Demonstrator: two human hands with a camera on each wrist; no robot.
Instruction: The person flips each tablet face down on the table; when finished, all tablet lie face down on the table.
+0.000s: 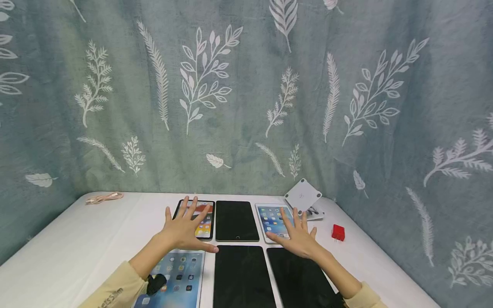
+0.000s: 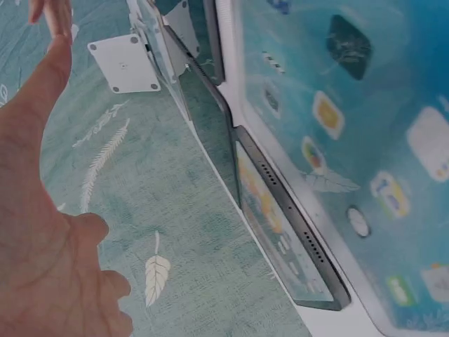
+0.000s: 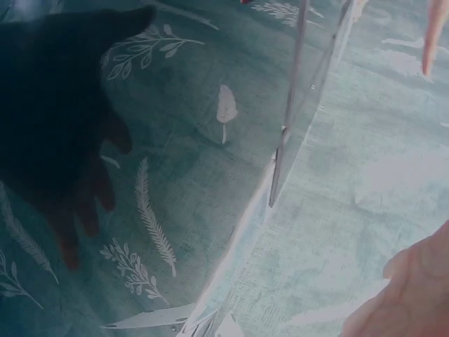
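My left hand (image 1: 185, 231) hovers with fingers spread over a small black-framed tablet (image 1: 208, 224) with a lit home screen. Below that wrist lies a larger white-framed tablet (image 1: 185, 278), also lit. My right hand (image 1: 299, 239) is spread too, above a white tablet (image 1: 269, 216) showing app icons. Between the hands, a dark-screened tablet (image 1: 236, 220) lies in the back row. Two more tablets with black screens, a middle one (image 1: 242, 278) and a right one (image 1: 294, 273), lie in front. In the left wrist view the left hand (image 2: 49, 232) stands apart from the tablets and holds nothing.
A silver stand plate (image 1: 303, 196) tilts up behind the white tablet at the back right. To its right sits a red charger block (image 1: 338, 232). A bundled cable (image 1: 104, 197) lies at the back left of the white table (image 1: 77, 252). A leaf-patterned curtain (image 1: 239, 162) borders the table.
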